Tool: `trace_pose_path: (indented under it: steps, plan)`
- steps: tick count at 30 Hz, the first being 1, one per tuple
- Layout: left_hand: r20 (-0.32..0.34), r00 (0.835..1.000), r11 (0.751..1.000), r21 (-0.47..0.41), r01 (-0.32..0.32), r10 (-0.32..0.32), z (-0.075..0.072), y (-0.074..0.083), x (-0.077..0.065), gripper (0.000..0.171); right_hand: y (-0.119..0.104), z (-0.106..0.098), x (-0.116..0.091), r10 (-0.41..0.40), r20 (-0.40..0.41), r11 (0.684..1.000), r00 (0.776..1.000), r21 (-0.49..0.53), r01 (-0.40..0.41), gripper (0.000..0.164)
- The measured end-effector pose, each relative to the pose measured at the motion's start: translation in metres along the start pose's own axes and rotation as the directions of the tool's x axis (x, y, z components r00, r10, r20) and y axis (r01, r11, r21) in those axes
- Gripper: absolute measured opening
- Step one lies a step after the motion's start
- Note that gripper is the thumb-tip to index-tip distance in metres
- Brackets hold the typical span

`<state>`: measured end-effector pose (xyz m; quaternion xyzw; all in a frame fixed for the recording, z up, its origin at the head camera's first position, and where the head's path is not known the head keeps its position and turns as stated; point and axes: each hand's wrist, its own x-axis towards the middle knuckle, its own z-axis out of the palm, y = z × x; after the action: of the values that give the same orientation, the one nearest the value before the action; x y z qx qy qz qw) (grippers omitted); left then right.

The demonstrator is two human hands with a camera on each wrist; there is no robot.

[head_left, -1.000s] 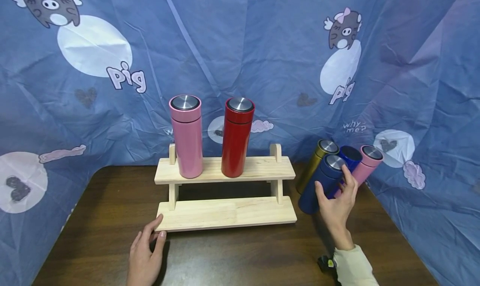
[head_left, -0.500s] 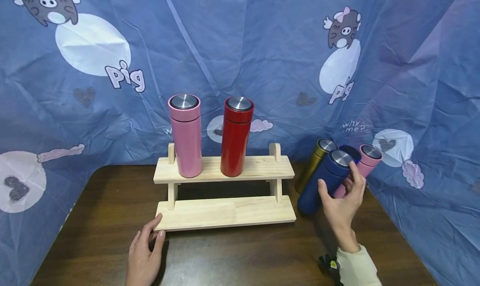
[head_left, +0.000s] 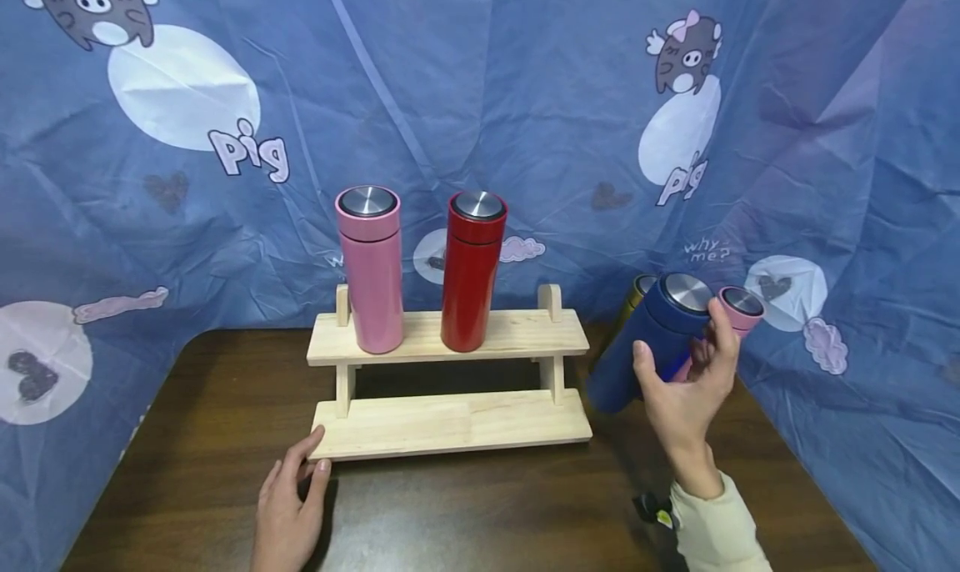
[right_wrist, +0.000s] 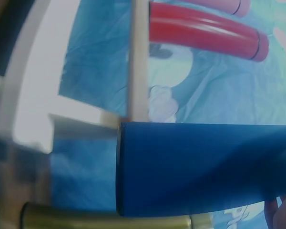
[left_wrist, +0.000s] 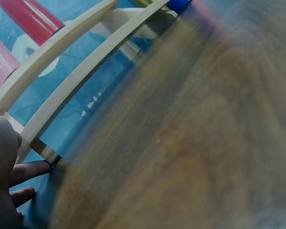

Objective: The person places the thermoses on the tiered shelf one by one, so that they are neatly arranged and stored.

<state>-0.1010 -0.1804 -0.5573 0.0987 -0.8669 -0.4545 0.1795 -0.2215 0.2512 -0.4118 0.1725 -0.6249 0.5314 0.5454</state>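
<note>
In the head view my right hand (head_left: 692,397) grips the upper part of a dark blue thermos bottle (head_left: 637,347) between thumb and fingers. The bottle tilts, its steel-topped lid leaning right. In the right wrist view the blue bottle (right_wrist: 200,167) lies across the lower half, beside the rack's end, with fingertips at its lid end. My left hand (head_left: 291,505) holds the front left corner of a two-tier wooden rack (head_left: 450,426), index finger on the board and thumb at its front edge. A pink thermos (head_left: 372,288) and a red thermos (head_left: 474,280) stand on the upper tier.
Behind the held bottle are a gold thermos (head_left: 622,309), partly covered, and a brighter blue one (head_left: 681,365), mostly hidden. Another pink thermos (head_left: 741,305) stands to their right. A blue printed cloth (head_left: 465,80) hangs behind the brown wooden table (head_left: 450,522).
The right hand has drawn the dark blue bottle up off the table and moved slightly right and up, covering more of the gold bottle. The left hand stays at the rack's corner.
</note>
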Motion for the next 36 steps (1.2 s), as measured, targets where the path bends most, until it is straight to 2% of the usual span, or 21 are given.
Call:
trace_pose_path:
  steps: [10, 17, 36]
  plan:
    - [-0.002, 1.0, 1.0, -0.008, 0.004, -0.004, 0.0, 0.001, 0.0, 0.044, -0.016, 0.029, 0.021, -0.023, 0.084, 1.0, 0.996, 0.002, 0.023, 0.091]
    - [-0.005, 1.0, 1.0, -0.007, -0.001, 0.001, 0.0, 0.001, -0.001, 0.044, -0.019, 0.048, 0.026, -0.016, 0.141, 1.0, 0.99, -0.009, 0.018, 0.087]
    - [-0.029, 1.0, 1.0, -0.002, -0.008, 0.008, 0.0, -0.001, -0.001, 0.044, 0.003, 0.091, 0.033, -0.013, 0.229, 0.999, 0.973, -0.039, 0.022, 0.082]
